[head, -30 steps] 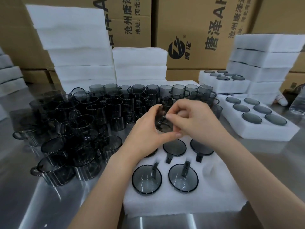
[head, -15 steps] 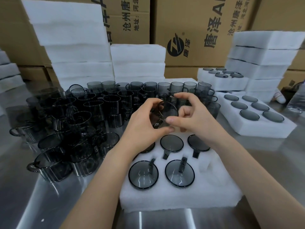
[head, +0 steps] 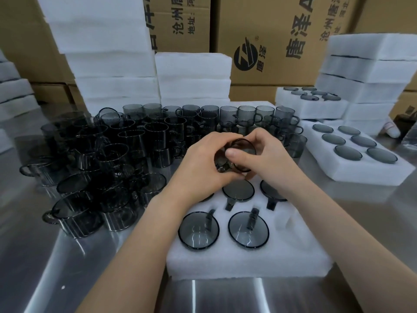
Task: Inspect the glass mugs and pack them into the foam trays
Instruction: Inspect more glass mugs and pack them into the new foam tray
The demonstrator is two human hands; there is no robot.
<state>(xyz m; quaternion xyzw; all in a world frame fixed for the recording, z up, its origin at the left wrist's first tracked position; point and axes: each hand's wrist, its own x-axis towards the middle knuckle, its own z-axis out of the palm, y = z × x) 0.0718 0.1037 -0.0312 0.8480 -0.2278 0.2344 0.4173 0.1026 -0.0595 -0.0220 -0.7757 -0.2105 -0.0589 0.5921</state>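
Both hands hold one smoky grey glass mug (head: 242, 148) above the far end of a white foam tray (head: 246, 260). My left hand (head: 200, 166) grips it from the left, my right hand (head: 262, 154) from the right, thumb across its side. Several mugs sit upside down in the tray's holes, among them two near ones (head: 198, 231) (head: 248, 229). The tray's near right hole (head: 285, 219) has no mug in it. A crowd of loose mugs (head: 126, 150) stands on the steel table to the left.
A filled foam tray (head: 361, 163) lies at the right, another (head: 316, 105) behind it. Foam tray stacks (head: 106, 64) (head: 194, 80) (head: 370, 68) stand at the back before cardboard boxes (head: 279, 41). Bare steel table (head: 56, 267) lies near left.
The mug has turned in my hands, its round rim now tilting up toward me, and both hands have sunk slightly closer to the tray.
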